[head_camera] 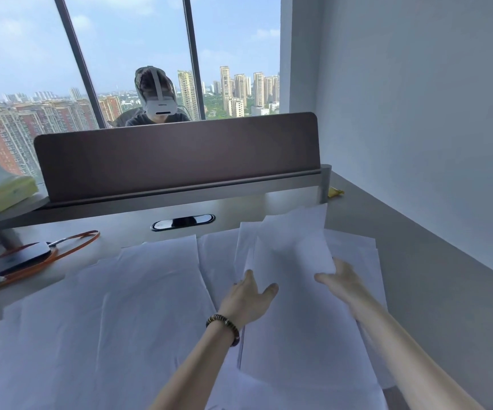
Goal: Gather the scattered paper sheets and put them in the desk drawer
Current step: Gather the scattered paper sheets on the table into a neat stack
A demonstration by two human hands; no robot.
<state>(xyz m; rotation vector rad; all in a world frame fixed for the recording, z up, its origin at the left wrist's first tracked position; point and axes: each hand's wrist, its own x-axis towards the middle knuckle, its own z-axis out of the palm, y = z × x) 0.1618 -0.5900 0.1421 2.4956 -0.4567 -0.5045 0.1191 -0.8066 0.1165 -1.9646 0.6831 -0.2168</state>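
**A:** What lay nearest the person?

**B:** Loose white paper sheets [100, 315] covered the near part of the desk [434, 297], overlapping, most with their long edges running from near to far. Both bare forearms reached in from the near right edge.

**A:** And the hands?

**B:** The left hand [246, 297], with a beaded bracelet [224, 327] at its wrist, had its thumb spread out on top of a lifted sheet [292, 261] while the fingers went under its left edge, so it gripped that sheet. The right hand [341, 278] held the same sheet's right edge; its thumb showed on top, but the fingers were hidden behind the paper. I took it for a pinch.

**A:** How did that sheet lie?

**B:** It was raised off the pile at the right of the desk, its long axis pointing away from the person and tilting slightly right, the far end curling upward. More sheets lay flat beneath it.

**A:** Farther off?

**B:** At the left, a dark flat device [17, 258] ringed by an orange strap [70, 247]. Beyond the sheets, a dark oval cable port [183, 222] sat in the desktop, then a brown divider panel [177, 158]. Behind that sat another person [158, 99] wearing a white headset, against windows [26, 54] showing city towers.
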